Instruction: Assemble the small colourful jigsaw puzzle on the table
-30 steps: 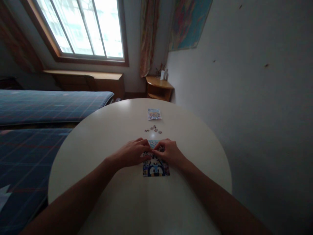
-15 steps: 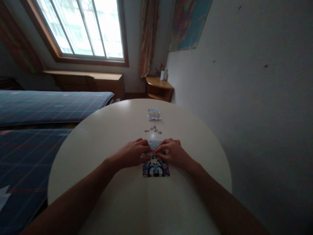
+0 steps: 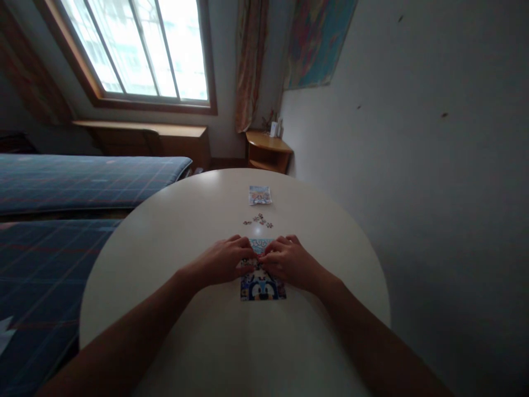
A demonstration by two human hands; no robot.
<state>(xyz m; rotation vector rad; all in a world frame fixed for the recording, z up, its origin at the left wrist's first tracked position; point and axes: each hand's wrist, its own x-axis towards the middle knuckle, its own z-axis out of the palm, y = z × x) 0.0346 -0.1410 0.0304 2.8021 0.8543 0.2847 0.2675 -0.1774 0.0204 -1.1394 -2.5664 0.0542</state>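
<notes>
A partly assembled jigsaw puzzle with a blue cartoon dog face lies flat on the table before me. My left hand rests at its left side, fingers bent onto the puzzle's edge and thumb lying nearer to me. From the right, my right hand reaches over the puzzle's middle, its fingertips pinched together close to the left fingertips. Whatever small piece lies under those fingertips is mostly covered. Several loose jigsaw pieces lie just beyond the puzzle.
The round white table carries a small printed picture packet behind the loose pieces. A bed with a plaid cover stands to the left. The wall runs close along the right. A corner shelf is beyond the table.
My right hand has shifted slightly left and closer over the puzzle's middle, fingers more gathered. The left hand stays nearly where it was. The view has tilted slightly.
</notes>
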